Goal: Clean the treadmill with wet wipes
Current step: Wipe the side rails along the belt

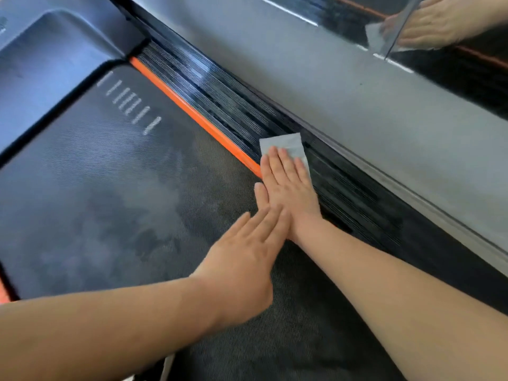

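Note:
The treadmill fills the head view: a dark textured belt, an orange strip along its right side, and a black ribbed side rail beyond that. A pale wet wipe lies flat on the ribbed rail. My right hand presses flat on the wipe, fingers together, covering its near part. My left hand lies flat on the belt, fingers straight, its fingertips touching the right wrist. It holds nothing.
A grey-blue motor cover sits at the belt's far left end. Grey floor runs along the right of the rail. A mirror at the top right reflects the hand and wipe.

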The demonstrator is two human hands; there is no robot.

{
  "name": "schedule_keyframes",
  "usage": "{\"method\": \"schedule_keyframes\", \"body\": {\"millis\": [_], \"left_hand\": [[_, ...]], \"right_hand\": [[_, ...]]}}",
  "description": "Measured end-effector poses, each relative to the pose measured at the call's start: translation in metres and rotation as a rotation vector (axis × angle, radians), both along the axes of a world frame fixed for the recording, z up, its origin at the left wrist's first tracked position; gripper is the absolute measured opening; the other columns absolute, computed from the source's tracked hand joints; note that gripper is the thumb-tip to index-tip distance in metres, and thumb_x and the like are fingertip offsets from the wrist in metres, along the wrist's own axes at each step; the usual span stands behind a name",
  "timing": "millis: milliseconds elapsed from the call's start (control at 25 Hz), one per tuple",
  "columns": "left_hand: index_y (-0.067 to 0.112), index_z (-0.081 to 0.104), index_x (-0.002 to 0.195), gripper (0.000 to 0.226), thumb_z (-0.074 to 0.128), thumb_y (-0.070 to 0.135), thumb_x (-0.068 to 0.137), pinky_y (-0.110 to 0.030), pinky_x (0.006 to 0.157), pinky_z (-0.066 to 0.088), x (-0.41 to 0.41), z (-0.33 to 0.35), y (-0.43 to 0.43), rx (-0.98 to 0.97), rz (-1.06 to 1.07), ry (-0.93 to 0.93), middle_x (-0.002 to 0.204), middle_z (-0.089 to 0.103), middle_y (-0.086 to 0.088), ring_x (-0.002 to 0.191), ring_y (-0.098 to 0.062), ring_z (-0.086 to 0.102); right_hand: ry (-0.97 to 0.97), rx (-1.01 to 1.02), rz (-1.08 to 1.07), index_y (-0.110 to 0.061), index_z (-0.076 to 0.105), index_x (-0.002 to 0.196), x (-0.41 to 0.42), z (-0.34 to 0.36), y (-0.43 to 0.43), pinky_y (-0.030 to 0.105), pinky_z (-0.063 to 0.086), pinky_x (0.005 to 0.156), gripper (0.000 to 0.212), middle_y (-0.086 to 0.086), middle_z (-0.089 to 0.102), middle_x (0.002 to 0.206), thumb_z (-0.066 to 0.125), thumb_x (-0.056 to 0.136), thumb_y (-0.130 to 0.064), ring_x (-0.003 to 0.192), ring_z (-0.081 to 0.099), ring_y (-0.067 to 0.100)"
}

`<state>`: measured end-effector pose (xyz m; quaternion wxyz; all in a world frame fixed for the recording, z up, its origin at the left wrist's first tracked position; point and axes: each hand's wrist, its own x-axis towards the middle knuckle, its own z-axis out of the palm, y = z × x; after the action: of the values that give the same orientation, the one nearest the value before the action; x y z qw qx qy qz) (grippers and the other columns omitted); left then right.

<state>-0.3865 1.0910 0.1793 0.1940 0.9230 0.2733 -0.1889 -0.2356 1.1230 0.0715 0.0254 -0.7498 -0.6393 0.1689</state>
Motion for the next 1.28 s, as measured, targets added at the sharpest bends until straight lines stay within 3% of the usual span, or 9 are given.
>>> {"method": "schedule_keyframes", "body": {"millis": [160, 280, 400, 480, 560, 760, 920, 1120, 1280], "left_hand": [[0.000, 0.023, 0.160, 0.087, 0.029, 0.020, 0.075, -0.048, 0.126, 0.023, -0.021, -0.040, 0.056, 0.142, 0.088, -0.168, 0.167, 0.022, -0.021, 0.155, -0.033, 0.025], [0.000, 0.018, 0.161, 0.089, 0.039, 0.021, 0.077, -0.049, 0.129, 0.009, -0.019, -0.057, 0.106, 0.197, -0.005, -0.049, 0.169, 0.006, -0.025, 0.157, -0.041, 0.009], [0.003, 0.007, 0.163, 0.083, 0.034, 0.022, 0.087, -0.049, 0.129, -0.002, 0.012, -0.069, 0.117, 0.263, -0.200, -0.110, 0.170, -0.006, -0.024, 0.158, -0.039, -0.008], [0.003, 0.006, 0.163, 0.079, 0.024, 0.023, 0.088, -0.049, 0.129, -0.001, 0.037, -0.081, 0.100, 0.243, -0.302, -0.216, 0.170, -0.008, -0.022, 0.158, -0.037, -0.009], [0.003, 0.006, 0.163, 0.079, 0.028, 0.020, 0.089, -0.048, 0.129, -0.002, 0.058, -0.089, 0.082, 0.203, -0.368, -0.286, 0.170, -0.009, -0.021, 0.158, -0.036, -0.010], [0.004, 0.009, 0.163, 0.081, 0.031, 0.017, 0.086, -0.050, 0.129, 0.000, 0.090, -0.094, 0.046, 0.110, -0.475, -0.375, 0.171, -0.008, -0.020, 0.158, -0.035, -0.010], [0.005, -0.002, 0.163, 0.083, 0.035, 0.019, 0.091, -0.050, 0.128, -0.007, 0.114, -0.088, 0.009, 0.075, -0.571, -0.379, 0.169, -0.018, -0.019, 0.156, -0.035, -0.020], [0.004, -0.012, 0.161, 0.084, 0.036, 0.020, 0.094, -0.051, 0.127, -0.008, 0.117, -0.085, -0.009, 0.075, -0.619, -0.304, 0.165, -0.029, -0.020, 0.153, -0.036, -0.029], [0.005, -0.016, 0.160, 0.087, 0.039, 0.025, 0.096, -0.049, 0.127, -0.011, 0.115, -0.072, -0.017, 0.058, -0.573, -0.241, 0.165, -0.032, -0.019, 0.152, -0.034, -0.031]], "right_hand": [[0.016, 0.122, 0.114, -0.015, 0.014, 0.164, 0.031, -0.006, -0.016, 0.041, 0.000, 0.129, 0.060, 0.001, 0.007, 0.172, 0.023, 0.108, -0.033, 0.159, -0.002, 0.015], [-0.097, 0.125, -0.013, -0.011, 0.014, 0.164, 0.032, -0.006, -0.041, 0.046, 0.006, 0.129, 0.061, 0.005, 0.005, 0.172, 0.025, 0.109, -0.036, 0.159, -0.003, 0.019], [-0.125, 0.119, -0.121, -0.011, 0.016, 0.164, 0.021, -0.008, -0.074, 0.048, 0.011, 0.129, 0.061, 0.007, 0.007, 0.172, 0.031, 0.109, -0.034, 0.159, 0.000, 0.021], [-0.141, 0.087, -0.155, -0.013, 0.019, 0.163, 0.030, -0.005, -0.099, 0.046, 0.011, 0.129, 0.062, 0.005, 0.009, 0.172, 0.033, 0.108, -0.037, 0.159, 0.003, 0.019], [-0.117, 0.006, -0.223, -0.016, 0.015, 0.164, 0.050, 0.002, -0.126, 0.043, 0.007, 0.130, 0.065, 0.001, 0.004, 0.172, 0.030, 0.108, -0.046, 0.159, -0.002, 0.015], [-0.086, -0.241, -0.345, -0.025, -0.010, 0.162, 0.078, 0.024, -0.204, 0.029, -0.012, 0.125, 0.074, -0.007, -0.019, 0.169, 0.011, 0.100, -0.060, 0.153, -0.025, 0.007], [-0.026, -0.279, -0.499, -0.029, -0.014, 0.159, 0.073, 0.029, -0.253, 0.036, -0.003, 0.129, 0.071, -0.011, -0.023, 0.167, 0.029, 0.106, -0.049, 0.152, -0.026, 0.006], [-0.034, -0.350, -0.508, -0.023, -0.022, 0.158, 0.062, 0.030, -0.255, 0.037, -0.011, 0.127, 0.076, -0.004, -0.034, 0.164, 0.012, 0.100, -0.060, 0.150, -0.034, 0.011], [-0.045, -0.311, -0.333, -0.019, -0.021, 0.160, 0.059, 0.027, -0.237, 0.037, -0.017, 0.125, 0.080, -0.001, -0.033, 0.165, 0.019, 0.105, -0.060, 0.151, -0.034, 0.012]]}}
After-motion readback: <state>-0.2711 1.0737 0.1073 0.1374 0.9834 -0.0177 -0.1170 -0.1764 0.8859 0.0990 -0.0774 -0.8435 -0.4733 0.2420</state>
